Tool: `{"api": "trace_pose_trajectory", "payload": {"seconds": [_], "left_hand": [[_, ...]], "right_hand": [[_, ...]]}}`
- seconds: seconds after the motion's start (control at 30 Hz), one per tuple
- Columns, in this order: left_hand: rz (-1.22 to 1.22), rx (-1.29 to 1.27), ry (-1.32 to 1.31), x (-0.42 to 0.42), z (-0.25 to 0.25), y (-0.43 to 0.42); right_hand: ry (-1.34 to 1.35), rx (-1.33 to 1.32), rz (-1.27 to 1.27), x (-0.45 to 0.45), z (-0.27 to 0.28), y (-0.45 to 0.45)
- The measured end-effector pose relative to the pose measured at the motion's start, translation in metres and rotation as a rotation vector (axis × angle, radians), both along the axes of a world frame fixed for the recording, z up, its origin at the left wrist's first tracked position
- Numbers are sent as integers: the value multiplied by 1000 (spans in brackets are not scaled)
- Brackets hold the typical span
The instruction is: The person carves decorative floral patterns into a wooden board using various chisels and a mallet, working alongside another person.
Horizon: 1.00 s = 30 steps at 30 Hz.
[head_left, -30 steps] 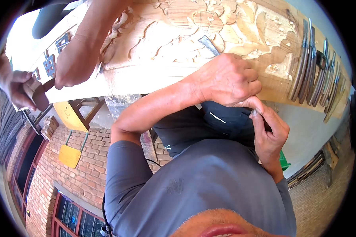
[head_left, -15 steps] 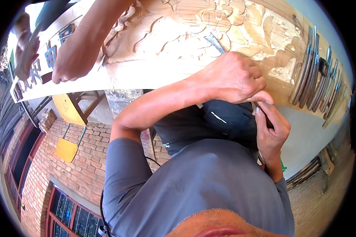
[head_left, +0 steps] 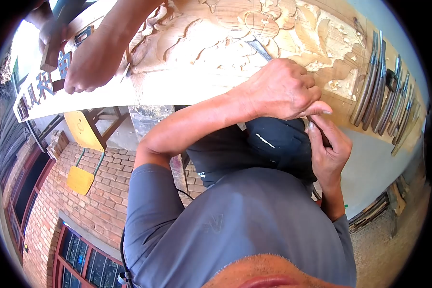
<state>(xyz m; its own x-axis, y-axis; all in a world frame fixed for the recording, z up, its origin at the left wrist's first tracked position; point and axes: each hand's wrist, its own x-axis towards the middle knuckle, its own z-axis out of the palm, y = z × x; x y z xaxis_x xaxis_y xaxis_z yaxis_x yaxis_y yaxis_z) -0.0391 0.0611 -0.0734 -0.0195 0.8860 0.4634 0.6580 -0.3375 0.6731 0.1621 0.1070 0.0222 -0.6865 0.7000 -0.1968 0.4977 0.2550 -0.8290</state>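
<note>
And there, the thumb of the left hand [head_left: 287, 89] has been straightened past the right hand [head_left: 335, 149], the hold apparently being reset, with the chisel [head_left: 259, 49] clasped in both, its blade over the carved panel [head_left: 331, 43], in from the near edge.

So the carving [head_left: 261, 24] was straight ahead, with a chisel [head_left: 260, 49] sticking out over it from under the left hand [head_left: 288, 91]. More tools [head_left: 388, 106] were lined up to its right; a chair [head_left: 84, 130] stood off to the left.
</note>
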Motion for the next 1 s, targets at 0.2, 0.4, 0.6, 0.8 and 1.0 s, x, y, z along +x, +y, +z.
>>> {"api": "trace_pose_trajectory", "payload": {"seconds": [0.2,0.4,0.6,0.8,1.0], "left_hand": [[36,-18,-2,3,-1,0],[73,78,22,-4,-3,4],[-13,330,85,-10,7,-9],[-132,204,22,-6,-1,-4],[-123,149,-19,-5,-3,-1]], "right_hand": [[-32,-18,-7,0,-1,0],[-26,147,152,-5,2,23],[44,343,225,4,10,5],[-52,76,48,9,12,-8],[-82,15,4,4,21,-7]]}}
